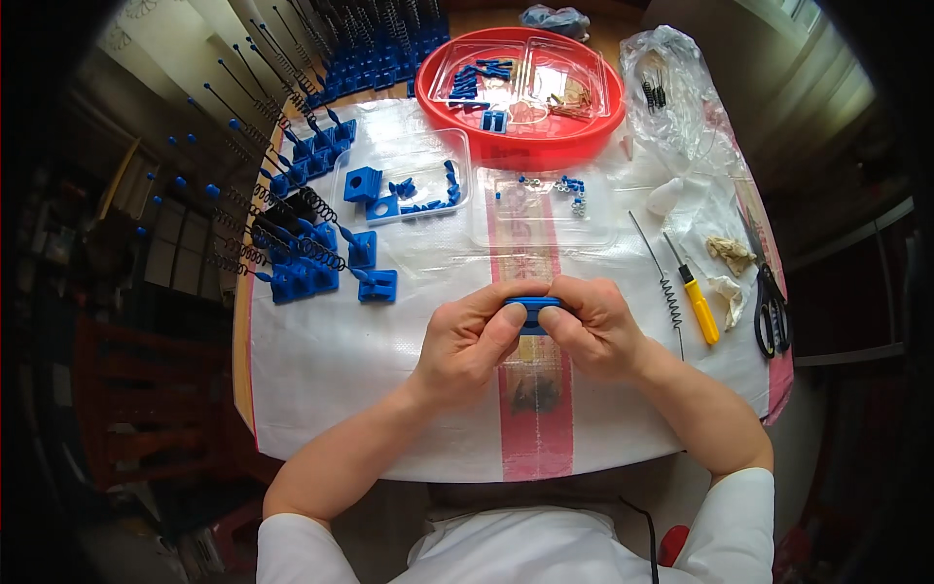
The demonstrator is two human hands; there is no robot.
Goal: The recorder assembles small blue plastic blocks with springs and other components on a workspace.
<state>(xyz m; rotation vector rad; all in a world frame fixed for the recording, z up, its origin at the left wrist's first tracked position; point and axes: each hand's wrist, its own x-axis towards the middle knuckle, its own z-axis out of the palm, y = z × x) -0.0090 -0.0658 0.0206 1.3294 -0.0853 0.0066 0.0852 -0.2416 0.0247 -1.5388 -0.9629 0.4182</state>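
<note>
A small blue plastic block [532,304] is gripped between my two hands above the middle of the table. My left hand [474,336] is closed on its left side, thumb pressed against the near face. On its right side my right hand [595,326] grips in the same way. Much of the block is hidden by the fingers. To the right lie a spring with long straight wire ends [669,297] and a screwdriver with a yellow handle [699,310]. Two clear trays with small blue parts stand beyond my hands, the left tray [418,216] and the right tray [496,234].
Many blue bases with upright springs [309,277] crowd the left and far left. A red basin [457,136] at the back carries a clear box of blue parts. Black scissors [772,307], crumpled cloth [730,255] and a plastic bag [671,127] occupy the right side.
</note>
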